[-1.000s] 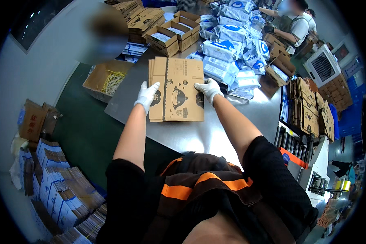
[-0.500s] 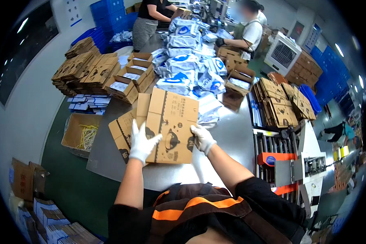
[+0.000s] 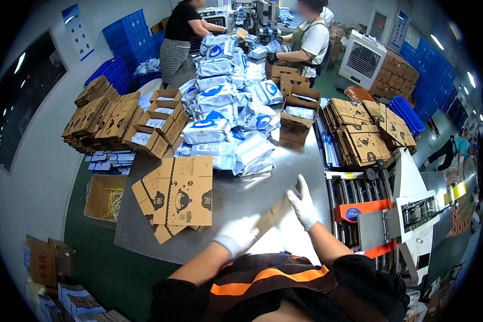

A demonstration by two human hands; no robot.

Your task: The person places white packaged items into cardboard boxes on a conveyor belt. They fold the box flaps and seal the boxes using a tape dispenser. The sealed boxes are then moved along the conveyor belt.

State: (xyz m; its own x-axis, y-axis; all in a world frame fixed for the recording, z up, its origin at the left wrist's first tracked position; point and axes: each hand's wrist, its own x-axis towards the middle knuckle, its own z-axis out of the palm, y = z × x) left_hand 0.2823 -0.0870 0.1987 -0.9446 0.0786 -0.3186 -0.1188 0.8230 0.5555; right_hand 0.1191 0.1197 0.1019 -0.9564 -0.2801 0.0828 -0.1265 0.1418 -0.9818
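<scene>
Both my hands wear white gloves. My left hand (image 3: 239,233), low over the metal table and partly blurred, grips one end of a narrow-looking piece of brown cardboard (image 3: 273,216). Seen nearly edge-on, this piece slants up to my right hand (image 3: 304,203), whose palm side meets its far end with thumb and fingers stretched out. To the left of my hands, flattened cardboard boxes (image 3: 190,190) with dark printed figures lie overlapping on the table, fanned at different angles.
Blue-and-white sealed packages (image 3: 212,129) are heaped mid-table. Open cartons (image 3: 158,123) and stacked flat boxes (image 3: 104,121) stand left. More flat boxes (image 3: 362,131) and a roller machine (image 3: 365,209) are right. Two co-workers (image 3: 180,27) (image 3: 311,40) stand at the far end.
The large flattened box that both hands held now lies on the table at the left. My hands have moved down and right, with a narrow-looking cardboard piece between them.
</scene>
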